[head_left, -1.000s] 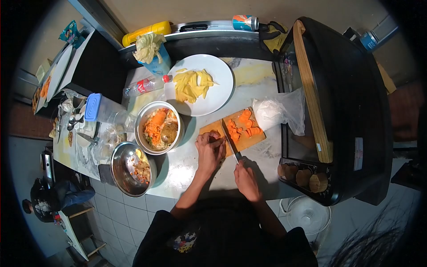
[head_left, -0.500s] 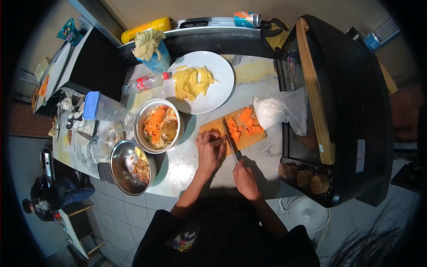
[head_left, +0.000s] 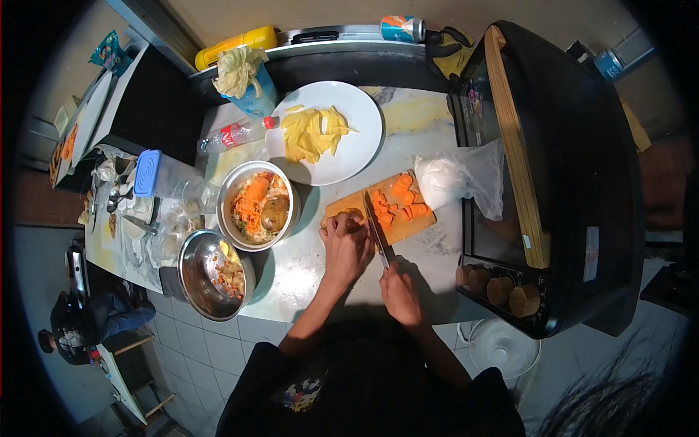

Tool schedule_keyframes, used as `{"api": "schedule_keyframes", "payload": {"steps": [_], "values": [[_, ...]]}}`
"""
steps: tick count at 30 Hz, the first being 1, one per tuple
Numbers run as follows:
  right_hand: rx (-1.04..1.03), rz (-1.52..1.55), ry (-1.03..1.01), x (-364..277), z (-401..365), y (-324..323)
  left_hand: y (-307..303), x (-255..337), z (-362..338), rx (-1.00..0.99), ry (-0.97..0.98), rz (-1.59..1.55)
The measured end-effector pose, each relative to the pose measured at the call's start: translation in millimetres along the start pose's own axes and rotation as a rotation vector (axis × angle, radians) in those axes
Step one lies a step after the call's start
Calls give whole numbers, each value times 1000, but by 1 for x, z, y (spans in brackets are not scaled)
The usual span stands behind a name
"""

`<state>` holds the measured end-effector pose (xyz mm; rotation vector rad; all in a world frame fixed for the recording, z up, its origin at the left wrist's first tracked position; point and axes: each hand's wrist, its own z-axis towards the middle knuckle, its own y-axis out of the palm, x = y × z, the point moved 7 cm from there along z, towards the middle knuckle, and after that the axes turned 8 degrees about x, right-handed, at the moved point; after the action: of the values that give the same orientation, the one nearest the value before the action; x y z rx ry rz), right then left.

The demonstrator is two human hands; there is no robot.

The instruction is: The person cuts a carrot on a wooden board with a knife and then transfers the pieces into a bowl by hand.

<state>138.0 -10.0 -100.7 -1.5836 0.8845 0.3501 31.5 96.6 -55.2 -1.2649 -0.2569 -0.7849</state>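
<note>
My right hand [head_left: 400,293] is closed on the handle of a knife [head_left: 377,230], whose blade lies across a wooden cutting board [head_left: 415,229]. Just left of the blade, my left hand [head_left: 346,244] has its fingers curled over a brownish-yellow piece [head_left: 352,213], mostly hidden under the fingertips. Orange carrot pieces [head_left: 403,186] are scattered on the board right of the knife. A white pot [head_left: 227,231] with grated carrot and a brown potato [head_left: 275,213] stands left of the board. Yellow strips [head_left: 313,135] lie on a white plate [head_left: 364,131] behind.
A steel bowl [head_left: 195,280] with peelings sits at the front left. Behind it are a lidded plastic container [head_left: 148,173] and a bottle [head_left: 233,135]. A plastic bag [head_left: 444,180] lies beside the black oven [head_left: 582,182]. A person [head_left: 73,328] sits at far left.
The view has shifted very slightly. My hands and the knife hold nearly the same pose at the board; nothing has been picked up or let go.
</note>
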Motion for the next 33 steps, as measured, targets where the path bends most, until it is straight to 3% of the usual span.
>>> {"api": "schedule_keyframes", "payload": {"steps": [11,20,25,29,33], "values": [[-5,-96,41,-1,3,-6,0,5,1,7,49,21],[20,-198,-102,-11,11,-20,3,3,1,27,43,-8],[-92,-242,-62,-19,17,-21,-1,3,0,49,44,5],[32,-270,-146,-12,1,-23,-1,-2,-2,36,13,22],[-13,-293,-55,-11,2,-24,1,-1,-3,26,43,40]]}}
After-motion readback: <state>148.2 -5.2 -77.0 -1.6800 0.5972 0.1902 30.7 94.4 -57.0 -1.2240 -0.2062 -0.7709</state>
